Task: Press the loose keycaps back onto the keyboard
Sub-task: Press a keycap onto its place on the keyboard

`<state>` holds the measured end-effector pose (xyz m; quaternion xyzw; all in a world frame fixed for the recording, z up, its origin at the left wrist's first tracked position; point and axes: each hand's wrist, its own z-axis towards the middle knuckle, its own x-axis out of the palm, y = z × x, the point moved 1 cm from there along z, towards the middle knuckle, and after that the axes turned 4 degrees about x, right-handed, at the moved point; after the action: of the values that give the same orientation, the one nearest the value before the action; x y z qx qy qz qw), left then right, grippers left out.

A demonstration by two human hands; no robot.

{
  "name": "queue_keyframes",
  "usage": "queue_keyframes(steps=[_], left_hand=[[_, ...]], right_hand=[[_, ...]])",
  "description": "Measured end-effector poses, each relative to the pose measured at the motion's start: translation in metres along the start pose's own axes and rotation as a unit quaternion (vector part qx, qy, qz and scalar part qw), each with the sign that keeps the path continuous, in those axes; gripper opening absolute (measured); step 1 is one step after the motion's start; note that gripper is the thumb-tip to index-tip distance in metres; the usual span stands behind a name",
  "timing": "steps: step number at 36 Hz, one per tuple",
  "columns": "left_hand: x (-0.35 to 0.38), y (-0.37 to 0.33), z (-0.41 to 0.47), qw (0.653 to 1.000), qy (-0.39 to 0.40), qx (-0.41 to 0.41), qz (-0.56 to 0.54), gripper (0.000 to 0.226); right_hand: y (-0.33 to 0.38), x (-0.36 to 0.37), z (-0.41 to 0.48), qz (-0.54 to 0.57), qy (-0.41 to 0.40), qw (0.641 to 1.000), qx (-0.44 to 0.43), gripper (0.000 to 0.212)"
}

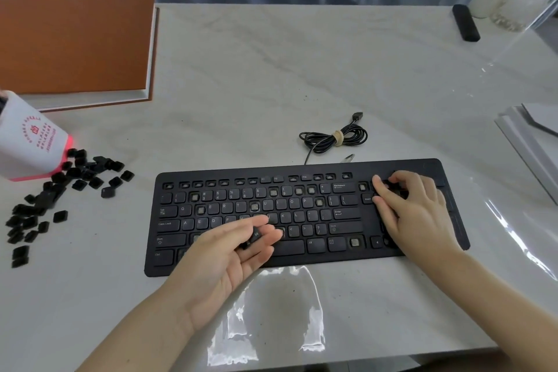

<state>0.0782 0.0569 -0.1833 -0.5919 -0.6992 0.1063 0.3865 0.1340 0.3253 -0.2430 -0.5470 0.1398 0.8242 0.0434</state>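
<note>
Marble table (271, 69): keyboard (305, 214), keycaps (45, 199), cable (333, 137)

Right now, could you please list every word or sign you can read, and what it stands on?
"Backspace": key on the flat black keyboard.
"Enter": keyboard key.
"Caps Lock": keyboard key.
"M", likely: small black keycap pinched in the left hand.
Red print on the tipped white cup: too blurred.

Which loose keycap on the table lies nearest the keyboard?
The rightmost keycap of the scattered pile, facing the keyboard's far-left corner; the others lie farther left.
</note>
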Motion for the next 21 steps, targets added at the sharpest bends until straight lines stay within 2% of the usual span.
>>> queue_keyframes(steps=[5, 9, 13, 15, 18, 21], left_hand=[[-0.004, -0.003, -0.001, 1.000, -0.009, 0.014, 0.023, 0.022], [-0.012, -0.005, 0.000, 0.996, -0.045, 0.056, 0.056, 0.016], [-0.018, -0.006, 0.001, 0.992, -0.071, 0.096, 0.049, 0.013], [-0.019, -0.006, 0.001, 0.990, -0.082, 0.107, 0.036, 0.014], [-0.021, -0.007, 0.003, 0.987, -0.098, 0.125, 0.023, 0.016], [-0.019, -0.008, 0.004, 0.985, -0.102, 0.138, 0.003, 0.016]], right_hand=[[0.000, 0.000, -0.001, 0.010, 0.013, 1.000, 0.020, 0.038], [0.008, 0.001, 0.000, 0.040, 0.000, 0.998, 0.053, 0.034], [0.046, -0.006, -0.001, 0.170, -0.037, 0.977, 0.123, 0.021], [0.077, -0.015, 0.001, 0.288, -0.002, 0.941, 0.176, 0.017], [0.127, -0.024, 0.003, 0.457, 0.155, 0.839, 0.250, 0.024], [0.166, -0.028, 0.003, 0.540, 0.262, 0.754, 0.266, 0.016]])
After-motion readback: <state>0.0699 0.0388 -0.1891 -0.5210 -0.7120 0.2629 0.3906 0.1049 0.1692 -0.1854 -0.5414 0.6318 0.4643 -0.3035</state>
